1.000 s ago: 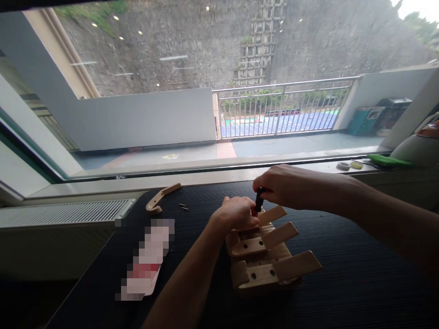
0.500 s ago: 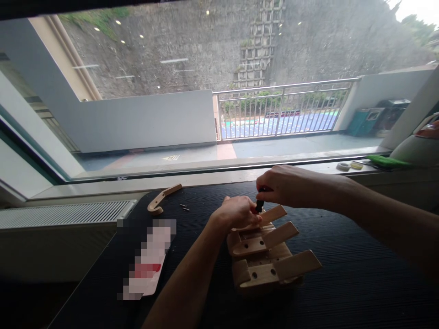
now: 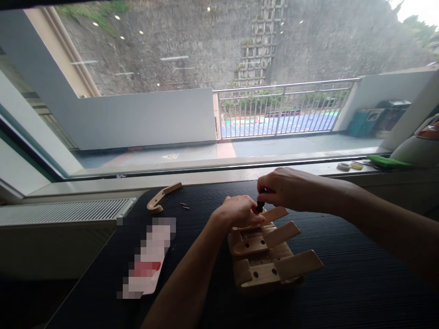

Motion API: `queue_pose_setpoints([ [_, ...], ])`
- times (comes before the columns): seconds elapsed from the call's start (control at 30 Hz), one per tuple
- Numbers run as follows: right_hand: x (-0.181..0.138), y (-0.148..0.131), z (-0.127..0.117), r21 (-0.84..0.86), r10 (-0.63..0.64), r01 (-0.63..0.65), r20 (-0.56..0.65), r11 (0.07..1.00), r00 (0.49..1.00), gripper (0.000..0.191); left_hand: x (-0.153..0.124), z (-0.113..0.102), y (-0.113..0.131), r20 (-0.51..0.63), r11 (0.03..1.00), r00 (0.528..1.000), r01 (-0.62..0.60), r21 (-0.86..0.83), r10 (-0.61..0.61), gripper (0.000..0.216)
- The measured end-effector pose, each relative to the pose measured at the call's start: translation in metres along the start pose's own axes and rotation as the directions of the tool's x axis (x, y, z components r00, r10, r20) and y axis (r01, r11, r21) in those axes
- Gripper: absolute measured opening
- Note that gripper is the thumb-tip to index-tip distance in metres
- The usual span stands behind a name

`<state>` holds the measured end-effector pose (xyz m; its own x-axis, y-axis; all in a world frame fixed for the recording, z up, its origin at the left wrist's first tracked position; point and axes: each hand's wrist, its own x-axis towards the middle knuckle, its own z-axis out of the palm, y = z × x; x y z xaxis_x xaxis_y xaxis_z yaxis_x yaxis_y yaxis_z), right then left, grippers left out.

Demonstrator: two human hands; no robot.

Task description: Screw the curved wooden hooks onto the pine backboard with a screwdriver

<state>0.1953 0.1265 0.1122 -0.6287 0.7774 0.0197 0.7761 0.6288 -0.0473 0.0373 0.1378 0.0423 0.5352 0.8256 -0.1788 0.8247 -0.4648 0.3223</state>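
Note:
A wooden rack (image 3: pixel 264 262) with three hook pieces fixed across it lies on the black ribbed table (image 3: pixel 343 274). My left hand (image 3: pixel 238 212) is closed over the rack's far hook piece and presses it down. My right hand (image 3: pixel 283 189) is closed round a small black-handled screwdriver (image 3: pixel 260 206), which stands upright with its tip at that far hook piece. A loose curved wooden hook (image 3: pixel 160 197) lies at the table's far left. Two small screws (image 3: pixel 184 206) lie beside it.
A white and red packet (image 3: pixel 147 265), blurred out, lies on the table's left. A white radiator grille (image 3: pixel 65 211) runs along the left. The window sill (image 3: pixel 206 176) behind holds a tape roll (image 3: pixel 343 166) and a green cloth (image 3: pixel 386 160) at the right.
My right hand has sunk slightly over the screwdriver, hiding more of its handle. The left hand and the rack stay where they were.

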Motion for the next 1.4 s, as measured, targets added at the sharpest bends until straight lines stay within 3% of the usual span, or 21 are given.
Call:
queue_pose_setpoints([
  [0.27,-0.001,-0.008,-0.014,-0.075,0.038,-0.034,0.041,0.997,0.998,0.024,-0.001,0.000,0.001,-0.031,1.000,1.000,0.000,-0.005,0.000,0.031],
  [0.47,-0.005,-0.008,-0.010,-0.044,-0.078,0.080,0.048,0.996,0.996,0.021,-0.001,0.002,0.000,-0.040,1.000,0.999,0.000,-0.029,-0.001,0.028],
  [0.73,-0.007,-0.010,-0.007,-0.086,-0.010,0.013,0.032,0.996,0.999,0.023,0.002,0.004,-0.002,-0.016,0.998,1.000,0.022,-0.050,-0.023,0.029],
  [1.07,-0.008,-0.020,-0.010,-0.130,0.043,-0.041,0.017,0.991,0.999,0.027,-0.001,0.001,0.001,-0.078,0.998,0.997,-0.027,-0.049,0.023,0.028],
  [1.23,-0.009,-0.015,-0.013,-0.044,-0.017,0.020,0.060,0.999,0.998,0.019,-0.001,0.001,0.000,-0.048,0.991,0.998,-0.037,-0.126,0.031,0.025],
  [1.4,-0.008,-0.010,-0.007,0.025,-0.072,0.071,0.054,0.997,0.996,0.026,-0.001,0.000,0.000,-0.039,0.989,0.999,-0.039,-0.145,0.034,0.022],
])
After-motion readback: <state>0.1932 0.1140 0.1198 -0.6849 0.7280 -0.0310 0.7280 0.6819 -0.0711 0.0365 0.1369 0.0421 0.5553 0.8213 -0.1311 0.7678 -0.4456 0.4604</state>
